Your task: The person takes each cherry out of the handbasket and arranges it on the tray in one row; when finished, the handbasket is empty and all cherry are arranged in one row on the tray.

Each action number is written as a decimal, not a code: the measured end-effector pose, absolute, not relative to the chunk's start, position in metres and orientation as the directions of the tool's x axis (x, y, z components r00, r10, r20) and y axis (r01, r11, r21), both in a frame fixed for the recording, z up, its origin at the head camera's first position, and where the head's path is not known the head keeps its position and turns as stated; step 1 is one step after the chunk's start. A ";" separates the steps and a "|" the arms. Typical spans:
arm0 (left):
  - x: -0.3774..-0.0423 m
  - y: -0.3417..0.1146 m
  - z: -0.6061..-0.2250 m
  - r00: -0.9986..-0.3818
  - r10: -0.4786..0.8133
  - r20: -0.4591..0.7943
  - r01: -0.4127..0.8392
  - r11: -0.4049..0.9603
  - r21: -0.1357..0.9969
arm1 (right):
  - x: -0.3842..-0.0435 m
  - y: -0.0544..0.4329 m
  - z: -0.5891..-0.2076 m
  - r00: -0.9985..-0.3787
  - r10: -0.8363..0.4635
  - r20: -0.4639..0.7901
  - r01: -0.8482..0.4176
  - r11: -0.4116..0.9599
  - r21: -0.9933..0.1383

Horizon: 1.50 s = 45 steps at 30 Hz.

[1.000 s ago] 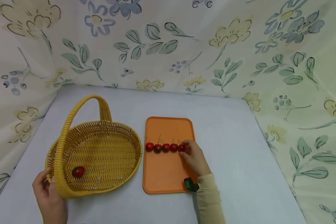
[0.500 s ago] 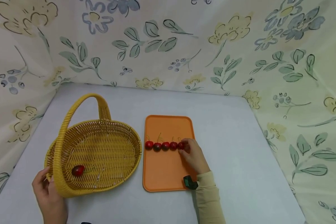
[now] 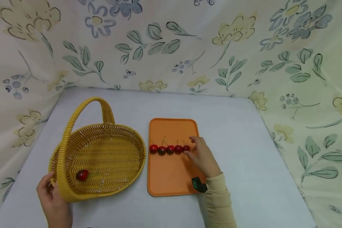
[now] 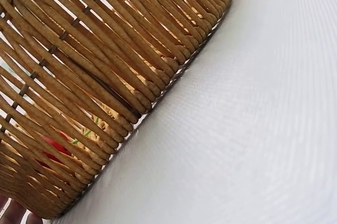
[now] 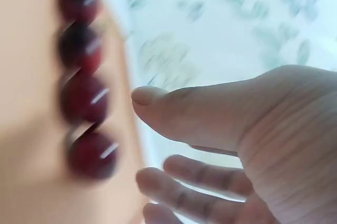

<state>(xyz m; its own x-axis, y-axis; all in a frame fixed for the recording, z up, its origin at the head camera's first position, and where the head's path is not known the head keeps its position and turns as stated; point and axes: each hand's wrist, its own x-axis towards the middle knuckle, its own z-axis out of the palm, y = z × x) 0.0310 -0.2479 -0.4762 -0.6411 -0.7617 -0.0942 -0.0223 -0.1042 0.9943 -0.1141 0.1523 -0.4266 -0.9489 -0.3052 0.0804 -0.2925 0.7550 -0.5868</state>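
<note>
Several dark red cherries [image 3: 170,149] with thin stems lie in a row across the orange tray [image 3: 171,177]. Just right of the end cherry [image 3: 186,148] is my right hand [image 3: 203,158], thumb and fingers spread apart and holding nothing. The right wrist view shows a gap between the thumb and that row. At the left, my left hand [image 3: 54,201] grips the near-left rim of a yellow wicker basket [image 3: 102,192]. Inside the basket lies one more cherry [image 3: 82,175], its red also showing through the weave in the left wrist view.
The basket's tall handle [image 3: 65,142] arches over its left part. Basket and tray stand close together on a white table [image 3: 231,133]. A floral cloth [image 3: 171,47] hangs behind the table and along its sides.
My right hand has let go of the end cherry and drawn slightly right, its fingers spreading. The left hand stays at the basket.
</note>
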 end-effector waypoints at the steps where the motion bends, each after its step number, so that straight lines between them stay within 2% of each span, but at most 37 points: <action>1: 0.032 -0.248 -0.476 -0.637 -0.765 -0.095 -0.022 -0.105 0.994 | -0.114 0.148 -0.419 -0.939 -0.334 0.084 -0.318 0.744 -0.588; 5: 0.034 -0.247 -0.476 -0.635 -0.768 -0.083 -0.031 -0.083 0.996 | -0.112 0.117 -0.392 -0.879 -0.472 0.070 -0.414 0.682 -0.602; 8: 0.035 -0.247 -0.476 -0.639 -0.765 -0.079 -0.047 -0.064 0.997 | -0.111 0.085 -0.382 -0.810 -0.584 0.043 -0.495 0.644 -0.583; 14: 0.035 -0.249 -0.477 -0.658 -0.748 -0.086 -0.060 -0.062 0.996 | -0.111 0.013 -0.372 -0.605 -0.796 -0.022 -0.697 0.543 -0.468; 19: 0.034 -0.249 -0.479 -0.671 -0.736 -0.091 -0.046 -0.081 0.996 | -0.111 -0.041 -0.371 -0.441 -0.895 -0.068 -0.848 0.440 -0.294; 24: 0.036 -0.248 -0.479 -0.667 -0.734 -0.129 -0.115 -0.070 0.991 | -0.107 -0.083 -0.376 -0.374 -0.918 -0.135 -0.899 0.395 -0.190; 29: 0.038 -0.248 -0.477 -0.652 -0.748 -0.123 -0.113 -0.065 0.992 | -0.102 -0.120 -0.386 -0.297 -0.935 -0.194 -0.936 0.325 -0.133; 32: 0.040 -0.247 -0.477 -0.646 -0.753 -0.123 -0.097 -0.079 0.992 | -0.097 -0.134 -0.391 -0.254 -0.938 -0.237 -0.946 0.291 -0.141; 35: 0.040 -0.246 -0.480 -0.645 -0.756 -0.116 -0.075 -0.089 0.993 | -0.094 -0.140 -0.393 -0.236 -0.932 -0.274 -0.948 0.283 -0.145; 45: 0.039 -0.249 -0.480 -0.634 -0.767 -0.093 -0.116 -0.024 0.993 | -0.095 -0.153 -0.397 -0.169 -0.922 -0.349 -0.944 0.253 -0.212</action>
